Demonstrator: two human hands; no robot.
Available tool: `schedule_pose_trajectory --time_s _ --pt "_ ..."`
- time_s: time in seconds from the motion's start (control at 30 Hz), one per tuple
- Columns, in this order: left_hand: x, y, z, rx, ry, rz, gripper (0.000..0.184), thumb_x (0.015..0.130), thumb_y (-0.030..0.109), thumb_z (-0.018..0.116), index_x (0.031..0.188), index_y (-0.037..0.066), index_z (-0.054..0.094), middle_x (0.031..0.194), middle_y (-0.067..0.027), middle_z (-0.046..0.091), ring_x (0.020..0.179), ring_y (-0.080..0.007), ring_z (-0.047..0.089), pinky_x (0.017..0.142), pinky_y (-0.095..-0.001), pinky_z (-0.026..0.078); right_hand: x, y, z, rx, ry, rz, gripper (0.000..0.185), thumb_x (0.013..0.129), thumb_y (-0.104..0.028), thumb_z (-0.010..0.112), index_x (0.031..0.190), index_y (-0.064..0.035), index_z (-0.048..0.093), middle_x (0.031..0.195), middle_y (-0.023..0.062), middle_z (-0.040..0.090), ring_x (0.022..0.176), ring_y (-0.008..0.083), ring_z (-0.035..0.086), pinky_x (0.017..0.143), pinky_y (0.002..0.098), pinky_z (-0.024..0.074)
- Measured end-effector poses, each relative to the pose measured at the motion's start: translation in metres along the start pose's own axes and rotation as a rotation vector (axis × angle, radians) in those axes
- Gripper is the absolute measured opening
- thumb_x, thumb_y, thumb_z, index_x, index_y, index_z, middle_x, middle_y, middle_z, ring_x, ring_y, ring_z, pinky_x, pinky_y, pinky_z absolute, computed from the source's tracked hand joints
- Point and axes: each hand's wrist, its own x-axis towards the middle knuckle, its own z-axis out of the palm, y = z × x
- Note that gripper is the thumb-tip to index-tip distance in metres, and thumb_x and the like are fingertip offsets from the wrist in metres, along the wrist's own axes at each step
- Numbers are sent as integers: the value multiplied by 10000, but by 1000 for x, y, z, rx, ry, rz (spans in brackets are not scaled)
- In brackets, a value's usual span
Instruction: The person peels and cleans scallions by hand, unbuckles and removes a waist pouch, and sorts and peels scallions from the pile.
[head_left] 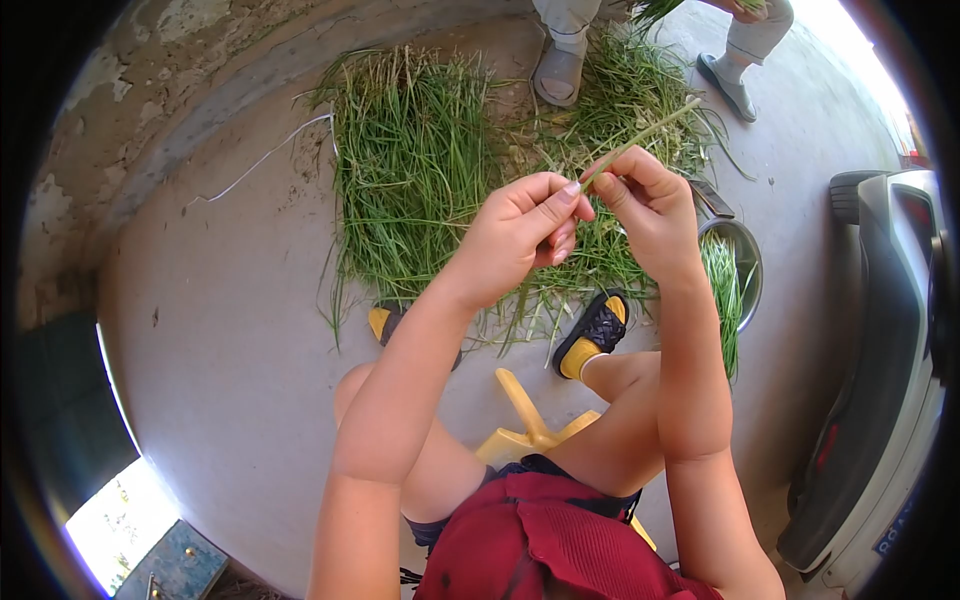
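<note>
A thin, pale green chive stalk (660,122) slants up to the right between my hands, in front of my knees. My left hand (520,232) is closed, with thumb and forefinger pinching the stalk's lower end. Close beside it, my right hand (648,212) grips the same stalk a little higher up, also in a pinch. Below the hands lies a loose spread of cut chives (600,245) on the floor. To the left is a broad, thick pile of long green chives (405,165).
A metal bowl (757,290) holding chives stands right of my right forearm, with a flat blade-like tool (712,198) by its rim. Another person's sandalled foot (558,75) is across the pile. A white car (890,400) stands at right. I sit on a yellow stool (535,425).
</note>
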Motion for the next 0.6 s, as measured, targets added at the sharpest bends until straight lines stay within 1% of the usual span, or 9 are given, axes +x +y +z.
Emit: schedule_pose_trajectory --time_s 0.07,0.1,0.17,0.27,0.47,0.5,0.6 --pt "0 1 0 -14 0 -1 245 973 240 448 863 48 553 599 45 393 534 -54 378 491 -188 312 0 -1 -2 -154 45 -35 33 813 -6 629 836 -4 606 813 22 583 659 73 500 574 208 395" --pt "0 1 0 -21 1 -2 247 972 243 451 864 47 555 584 44 374 523 -62 356 487 -195 294 1 -2 0 -170 94 -87 36 813 -9 631 838 -6 605 808 23 579 654 73 495 565 209 390" --pt "-1 2 0 -32 -6 -12 241 970 237 451 861 48 554 584 43 374 521 -62 357 484 -197 292 3 -3 5 -201 191 -190 41 814 -14 634 840 -11 603 798 25 572 643 73 486 546 211 379" --pt "-1 1 0 -39 -11 -18 235 969 230 452 858 48 551 583 41 375 517 -63 356 481 -197 290 5 -1 6 -213 280 -242 43 821 -21 633 851 -13 603 803 24 568 651 75 491 545 209 389" --pt "-2 1 1 -14 -34 -60 224 967 211 452 847 45 544 583 36 376 512 -65 359 478 -197 297 11 7 -4 -168 486 -193 46 856 -52 616 869 -9 608 831 6 563 675 59 493 550 187 399" --pt "-3 1 0 -8 -37 -70 223 967 207 451 845 44 543 582 35 375 512 -65 359 479 -197 299 13 11 -7 -113 516 -174 77 872 -82 614 890 -7 609 794 -9 564 682 44 493 553 176 392" --pt "-4 3 -2 8 -51 -84 216 965 194 451 843 40 539 584 31 376 512 -66 363 479 -199 308 16 7 -25 -51 633 -78 112 883 -114 614 912 -6 605 743 -11 566 663 35 492 547 166 382"
